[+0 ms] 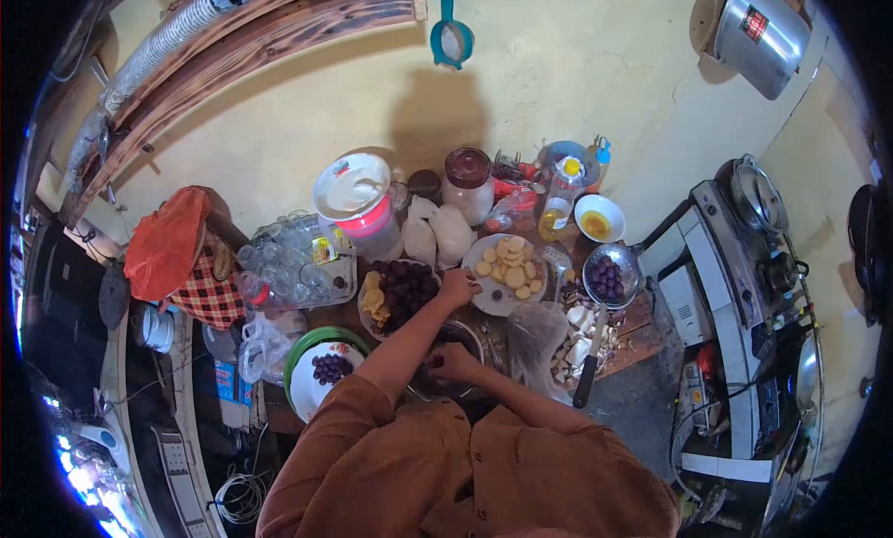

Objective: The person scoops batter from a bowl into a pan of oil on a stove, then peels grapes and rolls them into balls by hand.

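Note:
My left hand (459, 286) reaches to the left rim of a white plate (486, 307) holding pale yellow dough discs (511, 276) and one small dark ball (496, 294). Its fingers look bunched together; whatever they may pinch is too small to make out. Over a metal bowl (478, 343) close to my body, my right hand (454, 363) has its fingers closed on a dark purple dough lump (436, 360). Left of both hands, a plate carries a heap of dark purple dough pieces (407, 289) and a yellow dough mass (374, 301). My forearm covers part of that plate.
Purple balls (331, 369) lie on a plate at left, others in a strainer (614, 276) at right. A knife (588, 369) rests by chopped pieces on a board (637, 338). An oil bottle (558, 203), a plastic bag (537, 338) and a stove (721, 231) stand around.

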Motion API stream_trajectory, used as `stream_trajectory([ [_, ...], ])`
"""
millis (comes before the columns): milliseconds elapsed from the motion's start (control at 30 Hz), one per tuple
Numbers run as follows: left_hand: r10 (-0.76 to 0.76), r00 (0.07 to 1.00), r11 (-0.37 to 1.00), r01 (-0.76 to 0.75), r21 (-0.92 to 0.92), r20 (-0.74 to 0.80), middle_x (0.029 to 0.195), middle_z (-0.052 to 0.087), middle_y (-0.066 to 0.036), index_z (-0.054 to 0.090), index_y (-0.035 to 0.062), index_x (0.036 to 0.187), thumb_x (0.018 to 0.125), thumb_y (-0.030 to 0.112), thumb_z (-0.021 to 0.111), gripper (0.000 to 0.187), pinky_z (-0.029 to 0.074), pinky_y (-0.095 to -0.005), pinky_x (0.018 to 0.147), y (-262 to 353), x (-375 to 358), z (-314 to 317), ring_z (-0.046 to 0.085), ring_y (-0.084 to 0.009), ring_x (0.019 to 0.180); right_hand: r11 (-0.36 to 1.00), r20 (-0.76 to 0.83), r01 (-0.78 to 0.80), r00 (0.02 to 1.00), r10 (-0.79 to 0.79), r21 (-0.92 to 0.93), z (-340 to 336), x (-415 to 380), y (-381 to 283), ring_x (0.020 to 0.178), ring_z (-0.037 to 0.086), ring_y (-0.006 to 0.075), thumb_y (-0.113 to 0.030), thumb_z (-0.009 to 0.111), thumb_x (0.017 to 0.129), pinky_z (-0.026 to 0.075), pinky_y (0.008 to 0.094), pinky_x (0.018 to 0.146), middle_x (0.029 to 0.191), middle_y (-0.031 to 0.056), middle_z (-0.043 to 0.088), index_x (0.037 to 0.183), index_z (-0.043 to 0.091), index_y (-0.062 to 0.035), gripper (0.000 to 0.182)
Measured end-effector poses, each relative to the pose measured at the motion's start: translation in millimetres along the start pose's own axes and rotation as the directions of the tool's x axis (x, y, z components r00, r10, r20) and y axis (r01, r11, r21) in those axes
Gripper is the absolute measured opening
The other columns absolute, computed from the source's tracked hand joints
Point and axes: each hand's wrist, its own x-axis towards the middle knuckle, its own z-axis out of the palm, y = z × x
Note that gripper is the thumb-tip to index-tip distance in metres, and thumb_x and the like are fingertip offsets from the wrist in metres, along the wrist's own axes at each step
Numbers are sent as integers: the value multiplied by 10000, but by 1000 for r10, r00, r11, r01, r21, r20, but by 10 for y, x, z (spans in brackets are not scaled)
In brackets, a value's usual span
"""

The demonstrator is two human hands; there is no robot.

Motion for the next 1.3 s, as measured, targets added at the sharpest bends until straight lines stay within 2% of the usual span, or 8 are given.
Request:
stream_trajectory([
  [167,71,997,994,-73,78,32,728,655,-129,680,16,816,577,170,762,296,504,-350,710,37,-9,-71,648,-245,700,994,24,-49,999,47,94,71,66,123,755,645,291,-151,683,639,506,374,712,808,152,660,842,662,-9,249],
  [533,79,992,996,-76,39,-102,867,652,-162,647,40,1032,613,78,662,421,497,-327,739,145,-217,-214,642,-238,807,984,34,-170,985,168,49,-26,91,-14,761,662,225,-125,671,712,505,342,699,840,164,668,977,660,-25,283],
  [800,-37,912,842,-191,-504,-408,948,639,-83,601,-7,1050,822,43,575,236,486,-269,751,296,-1110,-600,610,-139,856,969,-13,-164,985,169,182,-321,112,-181,753,649,153,-111,693,737,505,268,634,882,89,685,990,655,-9,275],
  [867,-89,875,789,-230,-570,-476,961,632,-76,590,-14,1055,847,57,565,222,470,-260,781,402,-1339,-686,595,-130,883,778,-3,-382,897,443,499,-495,106,-487,789,647,159,-78,681,742,498,267,682,909,93,682,995,650,-3,266],
  [967,-210,820,706,-250,-663,-533,1006,614,-80,553,-6,1093,904,189,538,272,418,-251,868,611,-1586,-787,566,-133,951,850,-309,-59,917,254,523,-391,137,-489,751,648,210,-74,644,754,489,309,688,870,125,676,998,659,-29,249],
  [1033,-396,843,281,-267,-922,-365,1088,592,-90,518,14,1136,940,263,434,327,416,-329,892,607,-1637,-764,552,-196,1016,950,-381,33,920,92,309,-403,38,-849,757,644,239,-72,640,756,486,318,686,863,138,667,1024,653,-44,270],
  [1133,-394,876,50,-280,-959,-277,1165,548,-129,461,13,1191,946,344,393,418,425,-370,904,680,-1721,-837,538,-237,1053,975,-434,219,882,-181,39,-260,-27,-1030,753,632,293,-69,631,759,482,338,690,850,166,646,1092,627,-74,334],
  [1300,-423,885,88,-175,-981,-196,1099,581,-157,494,-20,1127,943,416,397,483,430,-380,921,746,-1958,-881,559,-254,1022,970,-390,231,888,-244,-81,-296,-125,-1275,787,642,298,-3,605,761,488,347,739,919,184,642,1229,537,-94,482],
])
